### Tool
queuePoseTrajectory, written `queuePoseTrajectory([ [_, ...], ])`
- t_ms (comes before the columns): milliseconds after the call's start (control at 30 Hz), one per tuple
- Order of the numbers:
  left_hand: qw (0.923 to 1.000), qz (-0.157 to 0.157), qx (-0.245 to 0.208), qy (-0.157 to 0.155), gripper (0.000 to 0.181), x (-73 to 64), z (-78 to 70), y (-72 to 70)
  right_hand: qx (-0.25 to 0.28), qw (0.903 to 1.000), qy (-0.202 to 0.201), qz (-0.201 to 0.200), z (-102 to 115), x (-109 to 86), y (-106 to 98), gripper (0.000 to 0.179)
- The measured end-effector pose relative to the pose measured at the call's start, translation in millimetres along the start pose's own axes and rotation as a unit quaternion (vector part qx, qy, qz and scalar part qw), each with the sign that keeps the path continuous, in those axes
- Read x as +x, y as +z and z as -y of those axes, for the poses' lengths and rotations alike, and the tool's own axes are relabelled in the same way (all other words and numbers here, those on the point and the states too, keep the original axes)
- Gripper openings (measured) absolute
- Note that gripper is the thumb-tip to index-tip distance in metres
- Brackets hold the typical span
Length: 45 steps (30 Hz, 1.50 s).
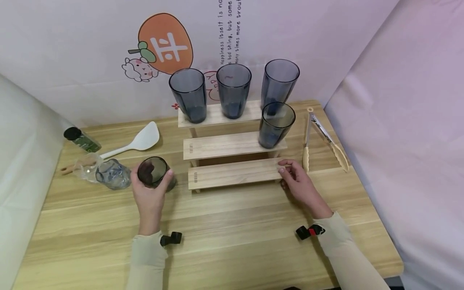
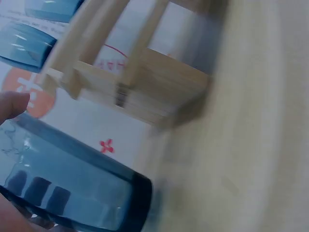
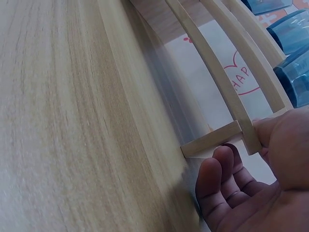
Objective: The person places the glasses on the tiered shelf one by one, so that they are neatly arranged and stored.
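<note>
My left hand [image 1: 149, 203] grips a dark tinted glass tumbler [image 1: 155, 171], fingers on one side and thumb on the other, left of a three-step wooden rack [image 1: 232, 174]. The same tumbler [image 2: 77, 174] looks blue in the left wrist view; whether its base touches the table I cannot tell. At the rack's right end, my right hand [image 1: 300, 184] pinches the lowest step [image 3: 247, 137], its other fingers curled below. Three similar tumblers, left [image 1: 188, 96], middle [image 1: 233, 92] and right [image 1: 278, 82], stand on the top step. Another tumbler [image 1: 274, 129] stands at the middle step's right end.
Left of the held tumbler lie a bluish transparent object [image 1: 114, 175] and a clear one [image 1: 86, 167]. Behind them are a white spatula [image 1: 145, 137] and a black-capped jar [image 1: 82, 139]. Tongs [image 1: 328, 139] lie right of the rack. A printed cloth [image 1: 90, 52] hangs behind.
</note>
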<state>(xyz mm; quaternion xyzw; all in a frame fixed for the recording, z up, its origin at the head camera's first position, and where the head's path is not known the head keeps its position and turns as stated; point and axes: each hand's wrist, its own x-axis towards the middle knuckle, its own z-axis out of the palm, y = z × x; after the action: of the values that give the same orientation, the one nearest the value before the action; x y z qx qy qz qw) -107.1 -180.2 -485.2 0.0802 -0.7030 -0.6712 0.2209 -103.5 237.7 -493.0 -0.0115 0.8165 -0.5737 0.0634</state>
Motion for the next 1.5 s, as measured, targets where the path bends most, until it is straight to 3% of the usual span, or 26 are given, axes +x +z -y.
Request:
queuePoseTrajectory([
  [133,0.9991,0.038,-0.018,0.005,0.077,8.5,-20.9,1.5,-0.006,1.0000,0.003,0.002,13,-3.0,0,0.028],
  [300,0.9969,0.075,-0.021,0.008,0.075,22.1,-60.3,12.5,-0.011,0.9999,0.002,-0.001,15,-3.9,-3,0.028],
  [400,0.9948,0.094,-0.039,-0.006,0.076,28.5,-80.3,25.2,-0.012,0.9999,0.002,-0.001,9,-2.3,-4,0.029],
  [500,0.9920,0.111,-0.058,-0.019,0.077,32.7,-91.4,40.2,-0.011,0.9999,-0.001,-0.001,-7,1.8,-4,0.030],
  [600,0.9895,0.125,-0.071,-0.011,0.077,36.1,-94.6,56.5,-0.009,0.9999,-0.005,-0.002,-24,6.3,-3,0.031],
  [767,0.9874,0.145,-0.063,-0.017,0.080,39.1,-93.5,79.0,-0.002,1.0000,-0.003,-0.002,-28,6.5,-1,0.031],
  [900,0.9888,0.142,-0.038,-0.022,0.081,40.0,-90.4,90.3,0.002,1.0000,-0.002,-0.003,-27,5.9,0,0.030],
  [1267,0.9898,0.126,-0.057,0.034,0.088,34.8,-90.2,103.8,-0.002,1.0000,0.002,0.005,-17,4.2,0,0.030],
  [1400,0.9890,0.129,-0.063,0.037,0.085,32.8,-93.2,107.4,-0.002,1.0000,-0.001,0.009,0,0.7,-1,0.029],
  [1500,0.9891,0.134,-0.048,0.039,0.084,29.0,-102.2,108.0,-0.002,1.0000,-0.001,0.008,0,1.2,-1,0.028],
])
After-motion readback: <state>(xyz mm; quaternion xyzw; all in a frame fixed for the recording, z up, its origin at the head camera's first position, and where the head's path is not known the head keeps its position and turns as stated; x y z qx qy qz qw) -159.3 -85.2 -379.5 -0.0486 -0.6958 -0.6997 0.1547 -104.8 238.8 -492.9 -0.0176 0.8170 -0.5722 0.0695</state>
